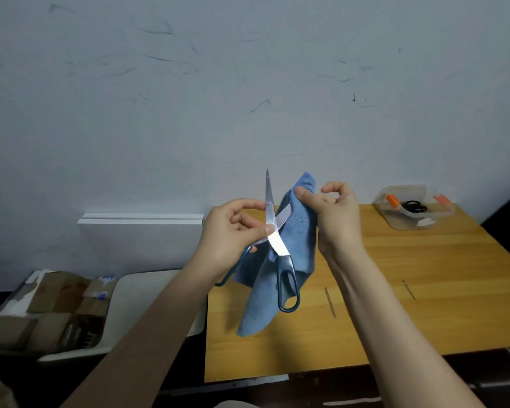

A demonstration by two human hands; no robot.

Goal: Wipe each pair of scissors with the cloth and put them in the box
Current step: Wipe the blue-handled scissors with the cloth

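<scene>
Against a pale wall (248,83) marked with dark scuffs stands a table (424,290) with a smooth, honey-coloured wood-grain top; two flat white boards (142,240) lean on the wall just left of it. Lower left: brown cardboard packets (42,304) with torn white labels, crowded in a shallow tray, beside a white moulded seat (147,295). Far right corner of the table: clear plastic box (442,219), rounded corners, orange latches, lid off, holding black-handled scissors (414,207). Above the table's left part, held in the air: dark-blue-handled scissors (278,245), bright steel blades parted, one tip pointing straight up, the other blade angled right against the cloth, one long oval handle loop hanging down. Behind them a blue cloth (301,228), soft nap, folded and draping to a point just over the tabletop. Left hand (230,231): raised, forearm bare, thumb and forefinger pinching the upright blade near the pivot, the other fingers curled. Right hand (336,219): raised alongside, thumb and forefinger pinching the cloth's upper edge, remaining fingers bent in a loose arch.
</scene>
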